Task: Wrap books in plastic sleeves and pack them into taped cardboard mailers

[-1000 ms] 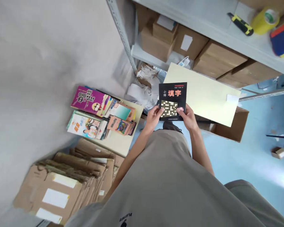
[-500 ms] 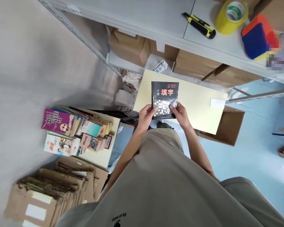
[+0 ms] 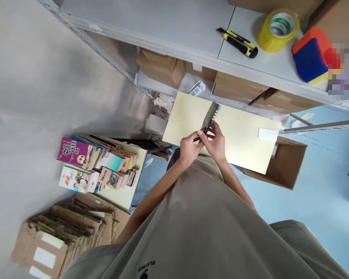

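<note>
A thin book with a dark cover is seen nearly edge-on above the pale yellow tabletop. My left hand is closed on its near end. Close beside it, my right hand grips the same end, thumb on the near side and fingers behind. The two hands almost touch. Most of the cover's print is turned out of sight. A white slip lies at the right end of the tabletop.
A grey shelf ahead carries a box cutter, yellow tape roll and a red-blue object. Book stacks stand at left, above flattened cardboard. An open carton sits below the table's right end.
The book has turned from cover facing me to nearly edge-on. Both hands have come together at its near end. The view has shifted slightly.
</note>
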Available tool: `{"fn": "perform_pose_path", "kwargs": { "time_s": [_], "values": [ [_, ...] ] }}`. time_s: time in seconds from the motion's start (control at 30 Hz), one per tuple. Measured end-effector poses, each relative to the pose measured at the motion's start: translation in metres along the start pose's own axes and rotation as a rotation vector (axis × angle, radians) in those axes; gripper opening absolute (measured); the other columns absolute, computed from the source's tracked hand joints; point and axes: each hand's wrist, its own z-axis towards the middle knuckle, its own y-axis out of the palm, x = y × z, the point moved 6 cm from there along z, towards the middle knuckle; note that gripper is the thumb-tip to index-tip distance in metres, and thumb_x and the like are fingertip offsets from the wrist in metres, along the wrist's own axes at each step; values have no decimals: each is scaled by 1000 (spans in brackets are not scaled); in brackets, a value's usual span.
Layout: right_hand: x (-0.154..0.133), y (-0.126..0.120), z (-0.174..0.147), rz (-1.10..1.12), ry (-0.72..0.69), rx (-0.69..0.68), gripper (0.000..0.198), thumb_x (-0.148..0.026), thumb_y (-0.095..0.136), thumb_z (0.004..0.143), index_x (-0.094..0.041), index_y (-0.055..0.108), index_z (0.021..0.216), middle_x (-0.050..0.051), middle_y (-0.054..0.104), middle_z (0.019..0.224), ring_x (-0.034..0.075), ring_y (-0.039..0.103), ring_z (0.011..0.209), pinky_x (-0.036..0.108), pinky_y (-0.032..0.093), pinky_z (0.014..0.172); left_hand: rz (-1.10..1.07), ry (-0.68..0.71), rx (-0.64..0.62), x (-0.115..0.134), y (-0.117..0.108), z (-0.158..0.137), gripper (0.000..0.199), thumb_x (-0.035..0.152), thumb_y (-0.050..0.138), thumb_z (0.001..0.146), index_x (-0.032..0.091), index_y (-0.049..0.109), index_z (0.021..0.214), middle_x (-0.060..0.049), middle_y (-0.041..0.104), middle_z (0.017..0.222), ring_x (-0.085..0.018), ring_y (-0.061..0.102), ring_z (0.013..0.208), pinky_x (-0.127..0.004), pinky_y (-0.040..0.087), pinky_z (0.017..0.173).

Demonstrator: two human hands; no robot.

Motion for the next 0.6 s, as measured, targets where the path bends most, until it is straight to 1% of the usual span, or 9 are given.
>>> {"fn": "perform_pose_path", "kwargs": {
  "time_s": [0.07, 0.13, 0.2, 0.27, 0.3, 0.33, 0.43, 0.5, 0.6],
  "values": [
    [2, -8, 8, 23, 5, 69, 63, -84, 82, 99, -24, 81, 118, 10, 86, 109, 28, 80, 101, 44, 73, 90, 121, 120, -101, 9, 7, 2, 45, 70, 93, 99, 29, 92, 116, -11, 92, 125, -35, 88, 120, -52, 68, 116],
    [6, -19, 17, 58, -4, 95, 59, -83, 78, 103, -24, 78, 103, 6, 81, 95, 26, 76, 93, 44, 71, 89, 161, 202, -138, 12, 5, 6, 49, 72, 92, 99, 29, 92, 122, -14, 89, 141, -36, 82, 137, -56, 62, 127],
    [10, -27, 25, 143, -1, 57, 56, -81, 81, 101, -25, 79, 105, 5, 82, 99, 26, 77, 96, 45, 70, 93, 131, 169, -35, 6, -11, 15, 62, 78, 91, 98, 29, 88, 135, -15, 80, 161, -37, 72, 156, -57, 57, 133],
    [14, -30, 28, 253, 47, -12, 55, -80, 86, 98, -27, 81, 111, 5, 85, 107, 27, 79, 101, 46, 71, 98, 8, 32, 86, -7, -32, 24, 77, 84, 92, 94, 28, 83, 146, -16, 73, 170, -38, 66, 162, -56, 58, 132],
    [16, -30, 28, 299, 78, -45, 56, -81, 87, 97, -28, 82, 113, 5, 86, 109, 27, 80, 103, 47, 72, 99, -96, -57, 84, -15, -37, 26, 80, 86, 92, 93, 27, 83, 146, -17, 75, 168, -39, 68, 159, -54, 60, 129],
    [16, -29, 27, 333, 106, -77, 57, -82, 88, 96, -28, 82, 113, 5, 86, 109, 27, 80, 103, 47, 72, 99, -216, -145, 36, -22, -39, 28, 80, 87, 92, 92, 25, 84, 143, -17, 79, 161, -39, 73, 152, -52, 63, 125],
    [16, -21, 24, 356, 142, -148, 58, -83, 92, 92, -29, 83, 110, 4, 86, 106, 27, 81, 101, 48, 74, 98, -514, -321, -159, -29, -35, 25, 70, 81, 98, 90, 20, 90, 123, -14, 91, 128, -35, 84, 128, -47, 67, 113],
    [16, -16, 23, 346, 146, -174, 57, -82, 93, 92, -29, 84, 110, 4, 86, 106, 27, 81, 100, 48, 74, 97, -587, -348, -159, -28, -36, 20, 64, 74, 106, 84, 20, 91, 113, -10, 91, 114, -31, 86, 115, -42, 68, 106],
    [17, -9, 26, 316, 154, -204, 57, -82, 91, 94, -28, 84, 113, 5, 87, 108, 28, 82, 102, 49, 74, 98, -598, -355, -67, -28, -39, 14, 64, 71, 111, 76, 19, 91, 107, -6, 89, 105, -25, 84, 101, -36, 67, 95]
  ]
}}
